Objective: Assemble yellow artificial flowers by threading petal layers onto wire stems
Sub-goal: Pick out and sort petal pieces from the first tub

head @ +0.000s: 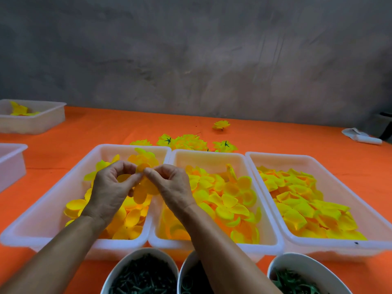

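Both hands meet above the left white plastic tray [53, 211]; left hand [110, 187] and right hand [171, 183] pinch one yellow fabric petal layer [146, 185] between curled fingertips. Loose yellow petals [229, 200] fill the middle tray [269, 230]; finished yellow flowers [188, 142] lie behind on the orange tablecloth [95, 128].

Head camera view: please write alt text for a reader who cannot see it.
Two hands, left hand and right hand, pinch a yellow petal layer above the leftmost of three white trays of yellow petals on an orange table. Finished flowers lie behind.
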The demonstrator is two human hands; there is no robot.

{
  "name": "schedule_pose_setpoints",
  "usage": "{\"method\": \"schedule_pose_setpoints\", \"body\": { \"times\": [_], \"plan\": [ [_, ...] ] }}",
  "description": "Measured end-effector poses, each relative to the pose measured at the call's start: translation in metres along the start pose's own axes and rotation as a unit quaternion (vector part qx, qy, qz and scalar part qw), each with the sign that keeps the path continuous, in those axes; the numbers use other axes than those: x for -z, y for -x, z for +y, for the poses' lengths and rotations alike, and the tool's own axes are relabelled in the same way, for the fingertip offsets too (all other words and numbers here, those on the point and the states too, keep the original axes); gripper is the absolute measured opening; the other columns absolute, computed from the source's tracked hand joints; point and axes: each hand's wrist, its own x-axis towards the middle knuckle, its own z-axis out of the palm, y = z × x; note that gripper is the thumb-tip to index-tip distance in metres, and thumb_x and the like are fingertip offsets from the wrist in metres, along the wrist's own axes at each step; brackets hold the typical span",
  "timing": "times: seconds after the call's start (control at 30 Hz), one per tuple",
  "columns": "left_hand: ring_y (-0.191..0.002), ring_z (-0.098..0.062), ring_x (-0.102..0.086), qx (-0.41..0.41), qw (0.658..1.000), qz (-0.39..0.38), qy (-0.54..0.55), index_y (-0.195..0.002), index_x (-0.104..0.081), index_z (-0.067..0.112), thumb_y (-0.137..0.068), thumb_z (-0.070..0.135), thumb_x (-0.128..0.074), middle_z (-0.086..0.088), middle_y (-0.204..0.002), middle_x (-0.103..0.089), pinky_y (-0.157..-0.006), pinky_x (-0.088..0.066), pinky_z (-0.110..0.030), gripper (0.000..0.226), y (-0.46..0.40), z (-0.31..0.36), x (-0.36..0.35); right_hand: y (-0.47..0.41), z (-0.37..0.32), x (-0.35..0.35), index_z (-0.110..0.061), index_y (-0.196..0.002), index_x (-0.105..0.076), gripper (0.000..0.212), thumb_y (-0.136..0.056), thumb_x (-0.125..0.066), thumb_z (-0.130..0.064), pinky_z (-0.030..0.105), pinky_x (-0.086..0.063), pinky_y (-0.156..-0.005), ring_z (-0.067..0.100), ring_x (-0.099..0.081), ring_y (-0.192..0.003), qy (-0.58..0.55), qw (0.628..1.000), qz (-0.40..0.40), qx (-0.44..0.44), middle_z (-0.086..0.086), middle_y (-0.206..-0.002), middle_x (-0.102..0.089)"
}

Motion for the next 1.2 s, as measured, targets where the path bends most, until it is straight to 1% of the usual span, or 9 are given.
{"method": "schedule_pose_setpoints", "body": {
  "times": [0.1, 0.2, 0.27, 0.37, 0.5, 0.8, 0.93, 1.03, 1.2],
  "plan": [
    [-0.034, -0.005, -0.042, 0.007, 0.997, 0.067, 0.03, -0.08, -0.056, 0.01, -0.086, 0.0, -0.063, -0.003, -0.071, -0.056, -0.037, -0.038, -0.017, 0.014, -0.004, 0.0, 0.003, 0.003, 0.001, 0.001, -0.024, -0.055, -0.057, 0.031, -0.081, -0.073, -0.018, 0.023, -0.038, -0.053, 0.002, -0.044, -0.051, 0.028, 0.999, -0.039, 0.018, -0.013, -0.05, -0.05],
    [-0.036, -0.005, -0.046, 0.024, 0.995, 0.058, 0.081, -0.079, -0.056, 0.012, -0.087, -0.003, -0.058, 0.004, -0.059, -0.06, -0.038, -0.041, -0.016, 0.018, -0.004, 0.0, 0.005, 0.002, 0.003, 0.0, 0.002, -0.066, -0.064, 0.025, -0.088, -0.063, -0.01, 0.033, -0.042, -0.058, 0.016, -0.051, -0.058, 0.053, 0.997, -0.044, 0.017, 0.008, -0.06, -0.056],
    [-0.038, -0.005, -0.05, 0.024, 0.994, 0.032, 0.097, -0.08, -0.056, 0.011, -0.087, -0.005, -0.057, 0.008, -0.054, -0.061, -0.039, -0.044, -0.016, 0.018, -0.003, 0.002, 0.003, 0.001, 0.002, 0.001, 0.009, -0.072, -0.062, 0.024, -0.089, -0.059, -0.007, 0.029, -0.039, -0.055, 0.014, -0.05, -0.055, 0.016, 0.999, -0.034, -0.001, 0.013, -0.063, -0.053],
    [-0.044, -0.006, -0.056, 0.021, 0.994, -0.001, 0.11, -0.08, -0.055, 0.01, -0.085, -0.008, -0.057, 0.008, -0.054, -0.063, -0.041, -0.049, -0.02, 0.019, -0.002, 0.003, 0.001, 0.0, -0.001, 0.002, 0.001, -0.073, -0.061, 0.015, -0.087, -0.057, -0.003, 0.019, -0.036, -0.049, 0.003, -0.047, -0.048, -0.039, 0.998, -0.012, -0.041, 0.01, -0.063, -0.048],
    [-0.05, -0.009, -0.058, 0.027, 0.993, -0.037, 0.106, -0.087, -0.056, 0.001, -0.083, -0.009, -0.059, 0.004, -0.059, -0.065, -0.045, -0.051, -0.024, 0.011, -0.001, 0.001, 0.002, -0.001, -0.002, 0.003, -0.008, -0.077, -0.061, 0.016, -0.088, -0.051, -0.002, 0.015, -0.036, -0.044, 0.003, -0.046, -0.047, -0.1, 0.991, -0.008, -0.091, 0.003, -0.062, -0.051],
    [-0.055, -0.013, -0.057, 0.06, 0.994, -0.039, 0.082, -0.085, -0.063, 0.001, -0.086, 0.002, -0.062, -0.007, -0.067, -0.062, -0.051, -0.049, -0.026, 0.002, 0.004, 0.011, 0.0, -0.005, 0.013, 0.002, 0.012, -0.072, -0.062, 0.027, -0.085, -0.066, -0.011, 0.026, -0.036, -0.052, 0.013, -0.045, -0.052, -0.07, 0.996, 0.045, -0.038, 0.012, -0.059, -0.051],
    [-0.062, -0.02, -0.042, 0.063, 0.995, -0.02, 0.073, -0.074, -0.057, -0.006, -0.085, 0.005, -0.064, -0.012, -0.067, -0.047, -0.058, -0.039, -0.032, 0.017, 0.001, 0.007, 0.002, -0.004, 0.012, 0.001, 0.012, -0.066, -0.058, 0.033, -0.082, -0.07, -0.014, 0.029, -0.031, -0.058, 0.016, -0.039, -0.06, -0.05, 0.997, 0.048, -0.034, 0.012, -0.061, -0.047],
    [-0.05, -0.019, -0.04, 0.08, 0.994, -0.014, 0.078, -0.07, -0.052, -0.005, -0.087, 0.009, -0.062, -0.011, -0.058, -0.042, -0.047, -0.038, -0.027, 0.024, 0.0, 0.007, 0.004, -0.003, 0.01, -0.001, -0.008, -0.053, -0.053, 0.035, -0.083, -0.07, -0.016, 0.021, -0.029, -0.046, 0.008, -0.035, -0.044, -0.069, 0.996, 0.032, -0.042, 0.002, -0.049, -0.044],
    [-0.039, -0.012, -0.031, 0.09, 0.993, 0.018, 0.074, -0.057, -0.043, 0.009, -0.088, 0.009, -0.062, 0.003, -0.043, -0.036, -0.041, -0.027, -0.022, 0.036, -0.001, 0.007, 0.004, -0.003, 0.008, -0.001, -0.01, -0.06, -0.056, 0.032, -0.085, -0.069, -0.024, 0.018, -0.034, -0.039, 0.007, -0.042, -0.039, -0.116, 0.991, -0.01, -0.065, -0.004, -0.046, -0.051]
  ]
}}
